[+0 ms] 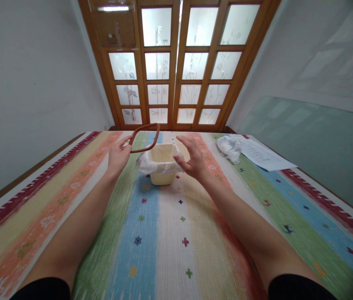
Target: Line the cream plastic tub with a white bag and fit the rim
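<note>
A small cream bin (162, 179) stands upright on the striped cloth, with a thin white bag (154, 167) lining it and folded over its rim. My left hand (119, 156) grips the left side of a brown rounded-square ring (143, 150), which is tilted in the air above the bin's back left. On the bin's right side is my right hand (192, 159), its thumb and fingers spread apart, close to the bag's edge and holding nothing. Whether its thumb touches the bag I cannot tell.
Crumpled white plastic (230, 148) lies at the back right of the table (170, 233), beside a printed sheet of paper (264, 154). A pale green board (317, 146) leans against the right wall. Wooden doors with glass panes stand behind the table.
</note>
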A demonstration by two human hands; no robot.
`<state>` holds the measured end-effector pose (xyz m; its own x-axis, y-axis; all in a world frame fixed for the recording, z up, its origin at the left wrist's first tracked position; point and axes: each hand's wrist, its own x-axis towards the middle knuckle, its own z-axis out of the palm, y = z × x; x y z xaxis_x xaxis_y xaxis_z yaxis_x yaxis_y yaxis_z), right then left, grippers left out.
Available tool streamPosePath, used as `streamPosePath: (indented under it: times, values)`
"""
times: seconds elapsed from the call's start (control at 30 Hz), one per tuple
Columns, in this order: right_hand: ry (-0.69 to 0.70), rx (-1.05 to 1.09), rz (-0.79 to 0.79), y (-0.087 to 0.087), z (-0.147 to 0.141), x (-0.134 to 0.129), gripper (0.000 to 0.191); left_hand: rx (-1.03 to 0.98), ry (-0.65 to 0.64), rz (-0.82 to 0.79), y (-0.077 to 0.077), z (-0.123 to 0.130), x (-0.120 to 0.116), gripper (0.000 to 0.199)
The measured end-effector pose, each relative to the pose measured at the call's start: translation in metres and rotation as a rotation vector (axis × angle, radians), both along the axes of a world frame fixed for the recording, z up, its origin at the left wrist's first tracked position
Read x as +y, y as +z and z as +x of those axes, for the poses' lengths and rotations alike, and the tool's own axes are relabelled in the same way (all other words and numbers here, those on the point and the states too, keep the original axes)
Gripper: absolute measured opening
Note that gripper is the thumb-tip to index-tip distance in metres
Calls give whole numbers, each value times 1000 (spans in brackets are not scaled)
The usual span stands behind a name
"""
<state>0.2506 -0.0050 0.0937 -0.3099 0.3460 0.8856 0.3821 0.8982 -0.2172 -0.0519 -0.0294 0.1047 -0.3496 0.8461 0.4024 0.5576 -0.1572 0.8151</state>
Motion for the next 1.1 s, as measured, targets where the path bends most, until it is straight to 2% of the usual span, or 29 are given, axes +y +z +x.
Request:
streamPosePath:
  times: [0.13,0.27,0.47,0.63,0.8,0.97,1.1]
  values:
    - [28,-123,44,1,-8,-7,53,75,-25,44,-3,19,-10,49]
    - [-3,-263,-25,-1,-10,-8,38,114,-36,83,-3,30,-19,47]
    - [-63,-274,-71,9,-1,-1,33,110,-143,92,-5,40,-25,39]
    - [89,-329,-155,25,21,7,27,274,-270,224,-5,43,-27,29]
    - [201,-309,-281,28,39,13,21,367,-364,308,-8,42,-25,30]
    - [212,-336,-361,23,43,16,20,454,-339,358,-11,42,-24,28]
    - [240,-371,-384,21,40,15,21,444,-333,397,-12,43,-26,27]
